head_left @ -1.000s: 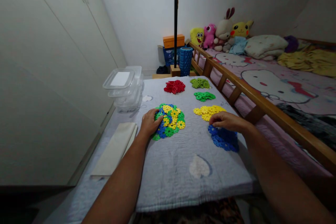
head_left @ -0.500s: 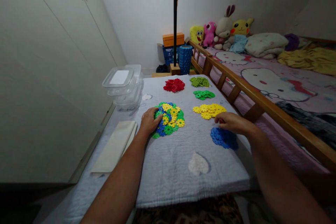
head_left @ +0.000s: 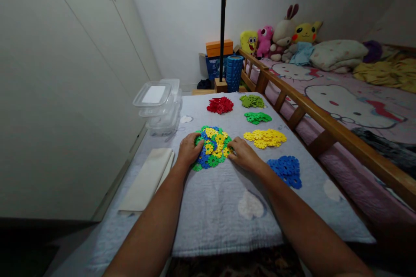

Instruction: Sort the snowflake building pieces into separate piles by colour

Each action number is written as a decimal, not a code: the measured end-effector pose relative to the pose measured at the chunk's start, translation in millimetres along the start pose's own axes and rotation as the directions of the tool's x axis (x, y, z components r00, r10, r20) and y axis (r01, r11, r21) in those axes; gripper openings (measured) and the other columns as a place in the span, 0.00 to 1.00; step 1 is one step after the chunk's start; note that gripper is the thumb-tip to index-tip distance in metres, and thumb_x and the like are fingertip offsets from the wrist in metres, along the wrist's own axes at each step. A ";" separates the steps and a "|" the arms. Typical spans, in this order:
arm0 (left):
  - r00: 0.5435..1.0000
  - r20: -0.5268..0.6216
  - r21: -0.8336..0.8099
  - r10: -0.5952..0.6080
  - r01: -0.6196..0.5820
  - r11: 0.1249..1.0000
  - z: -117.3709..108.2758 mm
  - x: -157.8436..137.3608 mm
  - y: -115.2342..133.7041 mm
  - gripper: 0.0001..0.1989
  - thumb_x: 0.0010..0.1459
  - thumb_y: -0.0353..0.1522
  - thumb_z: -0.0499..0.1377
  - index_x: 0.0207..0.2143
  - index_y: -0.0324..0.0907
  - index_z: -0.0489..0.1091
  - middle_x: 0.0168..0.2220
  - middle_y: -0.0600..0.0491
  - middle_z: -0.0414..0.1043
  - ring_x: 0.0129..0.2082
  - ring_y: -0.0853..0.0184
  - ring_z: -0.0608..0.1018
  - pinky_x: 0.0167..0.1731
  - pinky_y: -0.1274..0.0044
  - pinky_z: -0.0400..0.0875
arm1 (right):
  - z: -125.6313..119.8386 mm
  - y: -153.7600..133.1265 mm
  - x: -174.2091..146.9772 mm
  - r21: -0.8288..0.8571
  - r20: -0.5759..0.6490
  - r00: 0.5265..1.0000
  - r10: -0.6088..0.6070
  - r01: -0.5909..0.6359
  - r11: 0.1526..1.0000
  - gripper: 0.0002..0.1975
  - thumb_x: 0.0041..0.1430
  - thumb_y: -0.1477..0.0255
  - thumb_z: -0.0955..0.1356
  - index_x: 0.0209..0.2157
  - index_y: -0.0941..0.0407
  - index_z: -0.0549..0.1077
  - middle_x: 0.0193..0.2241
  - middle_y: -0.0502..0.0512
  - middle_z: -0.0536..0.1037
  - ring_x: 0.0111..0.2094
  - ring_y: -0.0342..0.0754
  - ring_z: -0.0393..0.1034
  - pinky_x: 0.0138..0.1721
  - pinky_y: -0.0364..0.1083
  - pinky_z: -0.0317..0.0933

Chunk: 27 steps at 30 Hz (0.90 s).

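One mixed pile (head_left: 212, 149) of green, blue and yellow flower-shaped pieces lies on the cloth (head_left: 211, 207) between the left hand (head_left: 189, 150), laid over its left edge with fingers curled, and the right hand (head_left: 243, 154), whose bent fingers touch its right edge; whether either pinches a piece cannot be told. To the right lie a yellow pile (head_left: 265, 138) and a blue pile (head_left: 287, 169).

disc pile (head_left: 214, 149): on table (head_left: 221, 207) | other piles (head_left: 265, 138): right, behind | tubs (head_left: 161, 111): left | bed (head_left: 344, 106): table's right
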<state>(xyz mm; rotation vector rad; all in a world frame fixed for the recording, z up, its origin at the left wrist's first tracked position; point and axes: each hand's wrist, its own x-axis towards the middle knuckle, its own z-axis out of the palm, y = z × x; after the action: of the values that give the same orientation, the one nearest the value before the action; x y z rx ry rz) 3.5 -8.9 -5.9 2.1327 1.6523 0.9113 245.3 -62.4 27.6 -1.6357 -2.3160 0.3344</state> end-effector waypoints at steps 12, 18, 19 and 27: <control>1.000 0.004 -0.020 -0.005 0.005 1.000 -0.9 1.0 -0.2 0.18 0.61 0.36 0.55 0.51 0.40 0.72 0.51 0.44 0.75 0.52 0.57 0.75 0.57 0.64 0.68 | -29.0 22.8 1.4 0.297 0.104 0.994 0.023 -0.053 0.953 0.06 0.53 0.78 0.65 0.29 0.57 0.74 0.28 0.50 0.76 0.30 0.44 0.67 0.32 0.42 0.54; 1.000 -0.004 -0.024 -0.016 0.016 1.000 -0.2 1.7 -1.1 0.17 0.61 0.35 0.53 0.51 0.42 0.72 0.51 0.46 0.76 0.52 0.58 0.75 0.57 0.64 0.68 | -65.8 85.9 -5.0 0.301 -0.157 0.932 0.326 -0.269 0.915 0.06 0.51 0.73 0.66 0.32 0.57 0.74 0.27 0.50 0.76 0.29 0.45 0.68 0.30 0.42 0.56; 1.000 -0.005 -0.025 -0.017 0.017 1.000 0.0 1.8 -1.2 0.17 0.61 0.34 0.53 0.51 0.42 0.72 0.51 0.46 0.76 0.52 0.58 0.75 0.57 0.64 0.68 | -68.4 94.9 -7.2 0.299 -0.193 0.910 0.366 -0.301 0.906 0.06 0.51 0.72 0.66 0.31 0.56 0.74 0.27 0.50 0.76 0.29 0.45 0.68 0.30 0.42 0.57; 1.000 -0.013 -0.046 -0.028 0.027 0.999 1.5 2.4 -3.3 0.18 0.62 0.34 0.52 0.52 0.42 0.71 0.52 0.46 0.75 0.54 0.58 0.75 0.58 0.64 0.67 | -56.4 111.6 -11.3 0.205 -0.267 0.837 0.478 -0.435 0.877 0.06 0.50 0.74 0.66 0.30 0.56 0.75 0.29 0.53 0.78 0.32 0.47 0.71 0.34 0.44 0.58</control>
<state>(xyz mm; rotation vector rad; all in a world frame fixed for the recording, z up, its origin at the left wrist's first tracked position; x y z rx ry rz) 2.3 -5.4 -8.1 2.0730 1.6473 0.9488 367.2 -34.9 40.2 -1.9966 -1.6193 0.2982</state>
